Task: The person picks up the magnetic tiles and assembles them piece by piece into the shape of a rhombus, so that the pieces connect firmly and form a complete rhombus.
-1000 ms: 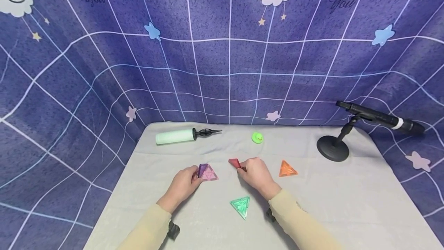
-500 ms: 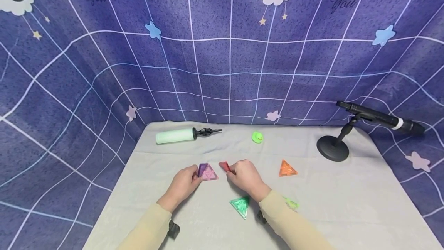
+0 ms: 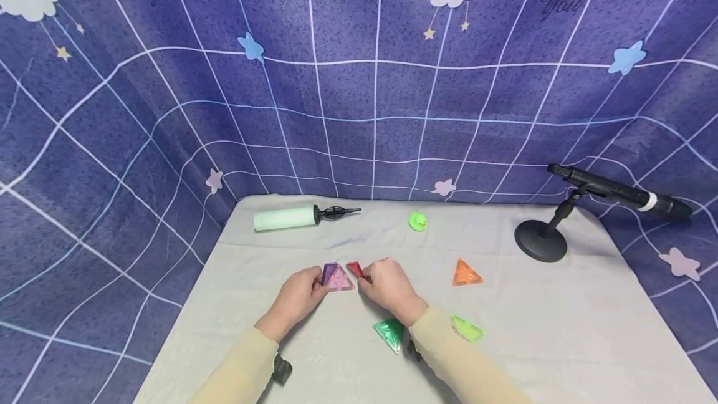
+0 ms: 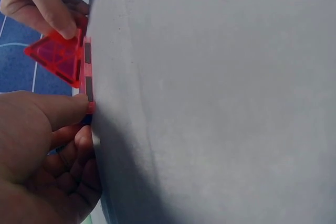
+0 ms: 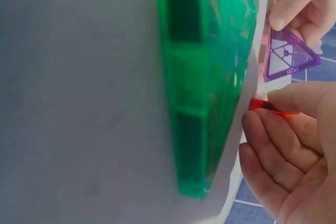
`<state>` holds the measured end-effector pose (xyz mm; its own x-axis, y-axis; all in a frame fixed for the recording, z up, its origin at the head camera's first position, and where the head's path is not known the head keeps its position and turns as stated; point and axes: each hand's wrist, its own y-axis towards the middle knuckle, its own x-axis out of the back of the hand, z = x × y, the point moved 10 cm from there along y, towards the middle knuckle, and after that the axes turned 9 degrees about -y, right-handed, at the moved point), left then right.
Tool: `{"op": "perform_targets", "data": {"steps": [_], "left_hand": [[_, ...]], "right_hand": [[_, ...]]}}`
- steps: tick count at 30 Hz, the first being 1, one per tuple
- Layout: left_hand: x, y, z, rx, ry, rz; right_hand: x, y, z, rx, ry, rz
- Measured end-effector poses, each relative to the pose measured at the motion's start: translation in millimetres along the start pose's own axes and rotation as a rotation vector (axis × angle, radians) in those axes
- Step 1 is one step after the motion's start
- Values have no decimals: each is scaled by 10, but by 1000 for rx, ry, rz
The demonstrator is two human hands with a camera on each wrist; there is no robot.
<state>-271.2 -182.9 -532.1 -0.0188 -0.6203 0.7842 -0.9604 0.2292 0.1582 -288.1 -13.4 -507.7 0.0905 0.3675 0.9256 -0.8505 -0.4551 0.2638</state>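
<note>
A pink triangular magnetic tile (image 3: 340,281) lies flat on the cloth. Along its left edge a purple triangular tile (image 3: 329,274) stands upright, and my left hand (image 3: 299,295) pinches it between thumb and fingers. My right hand (image 3: 391,285) pinches a red triangular tile (image 3: 354,269) raised at the pink tile's right side. Whether red and pink touch, I cannot tell. In the right wrist view a teal-green triangular tile (image 5: 197,82) fills the foreground; in the head view it lies partly behind my right forearm.
An orange triangular tile (image 3: 467,274) and a lime-green tile (image 3: 466,329) lie to the right. Farther back are a hand pump (image 3: 286,218), a green toy duck (image 3: 417,222) and a microphone on a black stand (image 3: 541,240). A patterned curtain hangs behind the table.
My right hand has carried the red tile leftward to the pink tile's side. The lime-green tile has come into sight from behind my right forearm. My left hand stays in place.
</note>
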Motion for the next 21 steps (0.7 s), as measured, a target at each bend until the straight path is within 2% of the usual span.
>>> {"op": "perform_targets", "data": {"steps": [13, 21], "left_hand": [[-4, 14, -12, -10, -4, -7], [-5, 4, -2, -1, -8, -5]], "right_hand": [[-43, 56, 86, 9, 23, 17], [-67, 68, 198, 65, 8, -3]]}}
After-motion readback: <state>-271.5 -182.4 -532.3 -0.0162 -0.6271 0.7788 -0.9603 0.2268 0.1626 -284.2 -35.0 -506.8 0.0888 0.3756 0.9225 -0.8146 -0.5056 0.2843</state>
